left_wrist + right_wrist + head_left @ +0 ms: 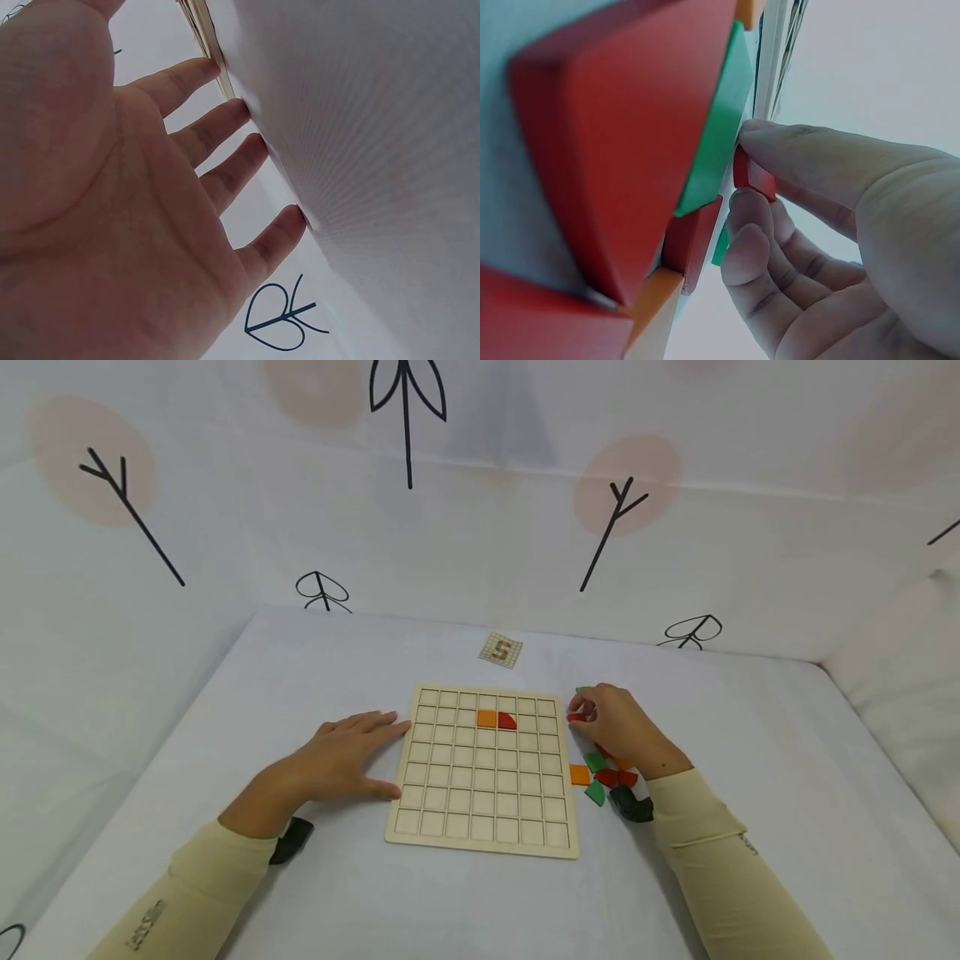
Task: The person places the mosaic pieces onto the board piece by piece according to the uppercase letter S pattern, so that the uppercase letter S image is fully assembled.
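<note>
left hand (337,764) spread out, touching a grid board (483,777) on the counter (465,910), right hand (618,720) pinching a red piece (754,178) beside its right edge, left sleeve (202,877) lettered like "LetsSlim", card (501,650) showing an S-like shape

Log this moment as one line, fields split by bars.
left hand: at edge of pale wooden grid board | right hand: pinches red piece, shape partly hidden | on board: orange square tile beside red quarter-circle tile

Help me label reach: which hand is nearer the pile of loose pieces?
Right. The right hand is right beside the pile, pinching a red piece; the left hand is across the board, at its left edge.
</note>
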`<state>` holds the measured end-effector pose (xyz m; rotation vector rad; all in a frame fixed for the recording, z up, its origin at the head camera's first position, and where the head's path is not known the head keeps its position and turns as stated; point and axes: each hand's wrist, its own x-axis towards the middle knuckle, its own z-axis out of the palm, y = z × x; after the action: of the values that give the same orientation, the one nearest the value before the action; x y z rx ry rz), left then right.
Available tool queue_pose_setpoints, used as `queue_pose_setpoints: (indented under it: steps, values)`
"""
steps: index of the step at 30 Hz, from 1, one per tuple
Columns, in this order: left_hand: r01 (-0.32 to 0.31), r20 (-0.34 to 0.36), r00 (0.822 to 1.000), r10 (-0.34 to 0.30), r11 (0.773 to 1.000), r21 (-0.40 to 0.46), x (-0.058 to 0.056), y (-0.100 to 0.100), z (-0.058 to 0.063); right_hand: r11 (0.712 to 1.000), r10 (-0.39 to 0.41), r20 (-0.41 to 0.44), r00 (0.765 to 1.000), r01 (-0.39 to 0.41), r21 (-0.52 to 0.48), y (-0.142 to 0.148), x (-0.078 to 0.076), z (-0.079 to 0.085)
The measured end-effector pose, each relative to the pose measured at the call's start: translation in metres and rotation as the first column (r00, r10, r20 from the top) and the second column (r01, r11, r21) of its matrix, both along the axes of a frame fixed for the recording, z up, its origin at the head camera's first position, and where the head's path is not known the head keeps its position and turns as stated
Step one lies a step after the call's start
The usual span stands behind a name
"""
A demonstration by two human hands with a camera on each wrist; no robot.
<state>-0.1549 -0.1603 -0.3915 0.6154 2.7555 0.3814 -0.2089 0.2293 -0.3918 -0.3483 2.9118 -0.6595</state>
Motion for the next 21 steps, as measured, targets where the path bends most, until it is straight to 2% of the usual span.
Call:
queue_pose_setpoints:
  steps: [14,21]
  values:
    - [0.015,-0.017,1.0,-0.015,1.0,0.002,-0.0003,-0.0019,-0.0012,0.998,0.058,-0.025,0.998,-0.059,-0.02,0.0027,0.0004,-0.001]
    - [0.016,-0.012,1.0,-0.016,1.0,0.011,-0.0009,-0.0022,-0.0021,0.999,0.033,-0.009,0.999,-0.033,-0.04,0.0004,0.0023,0.0037]
